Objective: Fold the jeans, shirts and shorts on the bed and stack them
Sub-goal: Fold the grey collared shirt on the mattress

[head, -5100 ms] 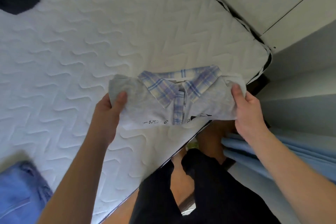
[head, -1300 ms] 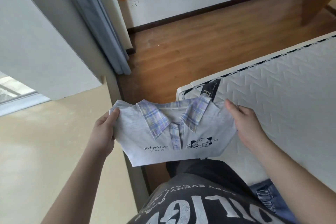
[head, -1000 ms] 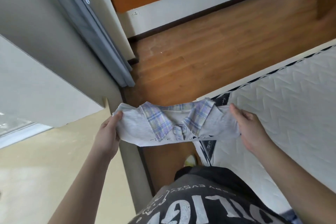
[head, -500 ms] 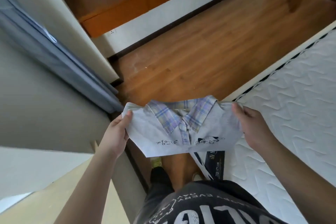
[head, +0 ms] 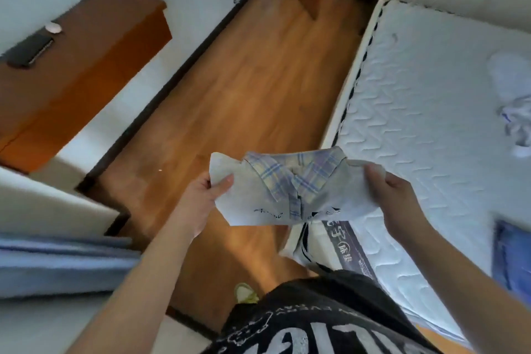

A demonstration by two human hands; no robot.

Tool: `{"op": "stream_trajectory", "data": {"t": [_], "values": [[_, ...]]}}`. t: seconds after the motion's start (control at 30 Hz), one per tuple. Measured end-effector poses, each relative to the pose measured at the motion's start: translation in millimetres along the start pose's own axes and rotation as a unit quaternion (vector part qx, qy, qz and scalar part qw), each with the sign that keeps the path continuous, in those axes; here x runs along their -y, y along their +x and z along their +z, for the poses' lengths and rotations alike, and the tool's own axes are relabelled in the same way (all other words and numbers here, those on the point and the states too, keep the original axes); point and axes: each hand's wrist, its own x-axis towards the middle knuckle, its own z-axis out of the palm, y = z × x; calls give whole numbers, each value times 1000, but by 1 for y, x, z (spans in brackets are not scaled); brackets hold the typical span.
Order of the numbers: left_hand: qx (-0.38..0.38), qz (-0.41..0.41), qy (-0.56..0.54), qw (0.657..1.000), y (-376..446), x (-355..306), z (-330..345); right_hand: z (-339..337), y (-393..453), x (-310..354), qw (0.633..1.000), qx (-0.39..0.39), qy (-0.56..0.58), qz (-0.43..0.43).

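Head view: the folded grey shirt [head: 290, 192] with its plaid collar hangs in the air off the corner of the mattress [head: 425, 129], over the wood floor [head: 247, 89]; the left hand [head: 201, 201] pinches its left edge; the right hand [head: 393, 198] grips its right edge; blue jeans [head: 514, 256] and a pale crumpled garment [head: 514, 100] lie on the mattress to the shirt's right.

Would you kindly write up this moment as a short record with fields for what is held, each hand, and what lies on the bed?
held item: folded grey shirt with plaid collar, in the air beside the bed's corner
left hand: pinching the shirt's left edge
right hand: gripping the shirt's right edge
bed: bare white quilted mattress
on bed: crumpled white garment at far right; blue denim at right edge
floor: wood
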Motion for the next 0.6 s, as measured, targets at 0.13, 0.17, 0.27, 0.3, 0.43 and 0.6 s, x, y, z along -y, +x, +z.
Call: {"op": "stream_trajectory", "data": {"t": [0.13, 0.17, 0.27, 0.3, 0.43, 0.6], "values": [[97, 19, 39, 994, 36, -25, 10, -2, -14, -4, 996, -79, 31, 26], [109, 25, 55, 992, 45, -30, 16, -4, -17, -5, 994, -94, 40, 31], [126, 39, 102, 986, 73, -41, 43, -15, -25, -12, 988, -132, 67, 45], [137, 42, 118, 983, 82, -44, 53, -20, -28, -14, 985, -146, 74, 49], [193, 42, 149, 969, 112, -54, 99, -41, -31, -27, 973, -203, 88, 61], [278, 42, 154, 947, 138, -59, 149, -70, -24, -48, 957, -254, 113, 79]]}}
